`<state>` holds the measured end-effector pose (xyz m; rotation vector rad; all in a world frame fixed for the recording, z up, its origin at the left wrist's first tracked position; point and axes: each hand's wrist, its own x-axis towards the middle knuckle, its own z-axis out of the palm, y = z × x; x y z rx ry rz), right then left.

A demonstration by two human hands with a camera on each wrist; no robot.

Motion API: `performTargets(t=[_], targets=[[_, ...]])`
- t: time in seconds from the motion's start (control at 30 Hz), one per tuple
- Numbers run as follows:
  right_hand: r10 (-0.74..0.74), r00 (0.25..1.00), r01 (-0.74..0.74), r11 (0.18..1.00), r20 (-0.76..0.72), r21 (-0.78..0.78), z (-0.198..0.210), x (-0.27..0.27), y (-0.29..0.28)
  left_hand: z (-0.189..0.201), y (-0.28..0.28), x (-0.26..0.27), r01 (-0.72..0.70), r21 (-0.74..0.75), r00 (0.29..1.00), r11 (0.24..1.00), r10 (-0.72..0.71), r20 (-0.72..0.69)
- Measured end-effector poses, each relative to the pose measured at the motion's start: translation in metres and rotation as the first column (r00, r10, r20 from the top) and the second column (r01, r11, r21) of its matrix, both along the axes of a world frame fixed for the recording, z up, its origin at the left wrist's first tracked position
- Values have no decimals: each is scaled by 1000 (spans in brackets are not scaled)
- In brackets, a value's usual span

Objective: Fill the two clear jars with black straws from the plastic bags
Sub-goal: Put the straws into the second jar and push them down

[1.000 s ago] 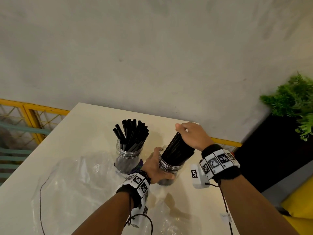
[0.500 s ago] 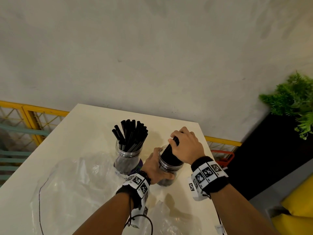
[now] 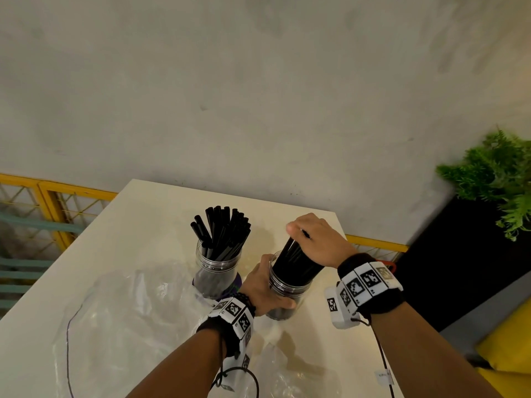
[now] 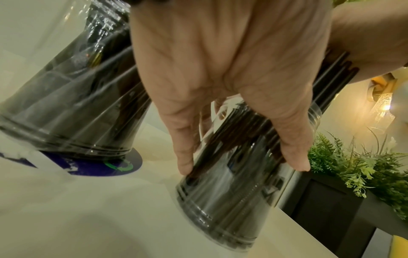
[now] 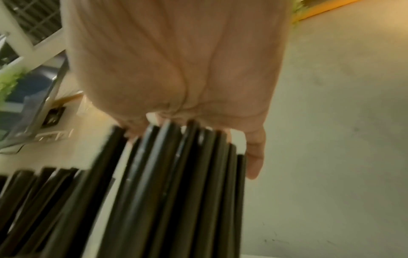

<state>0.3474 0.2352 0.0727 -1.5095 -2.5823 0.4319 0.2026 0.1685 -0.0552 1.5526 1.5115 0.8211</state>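
Steadying the right jar (image 3: 288,285) on the worktop (image 3: 149,225), the left hand (image 3: 265,285) wraps its side while the right hand (image 3: 317,241) clamps the straws' (image 3: 296,259) tops. Best to seat them gently, jar kept upright, bundle loosened evenly. Left jar (image 3: 217,271) already looks full.

It looks like a café or eatery seating corner. The cream table (image 3: 138,254) stands against a bare grey plaster wall (image 3: 258,96). Beside the table, a black planter (image 3: 459,254) holds ferns (image 3: 497,173); beyond the table runs a yellow mesh railing (image 3: 57,214), and a glass wall lamp (image 4: 381,111) glows near the planter.
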Motion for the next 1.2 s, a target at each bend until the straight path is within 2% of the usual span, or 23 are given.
performTargets(t=[0.07,0.23,0.37,0.43,0.57,0.67,0.77,0.87,0.97,1.03,1.1,1.13,1.2], targets=[[-48,991,55,997,-123,51,9,4,1,-1,-1,0,-5,2,1000,1000,5,19],[-88,965,143,966,-248,215,25,13,-5,6,-5,3,-19,-29,1000,999,19,-2],[-73,928,193,932,-365,306,38,12,-20,27,-15,5,-26,-24,999,999,25,-46],[-54,930,189,920,-365,344,46,10,-32,46,-33,3,-40,40,997,998,43,-63],[57,919,119,904,-391,411,64,-6,-67,81,-84,-27,-82,262,994,962,96,-42],[132,898,19,941,-419,338,64,-38,-91,89,-104,-73,-249,253,962,935,269,-48],[133,939,-47,963,-316,267,42,-80,-98,79,-101,-114,-373,129,907,919,391,-158],[122,992,-113,965,-24,237,12,-120,-92,55,-85,-129,-463,43,865,885,461,-198],[145,977,-173,969,159,178,-5,-149,-67,34,-62,-129,-464,29,869,885,461,-178],[135,969,-152,986,205,71,-7,-161,-44,23,-43,-128,-418,-7,888,908,407,-212],[121,974,-117,993,191,-34,-4,-170,-30,13,-28,-128,-330,-8,936,944,326,-131],[122,975,-116,992,185,-42,-2,-175,-27,2,-21,-130,-311,7,948,950,311,-63],[82,982,-87,996,168,25,-2,-183,-27,-10,-15,-133,-279,11,960,960,279,-30]])
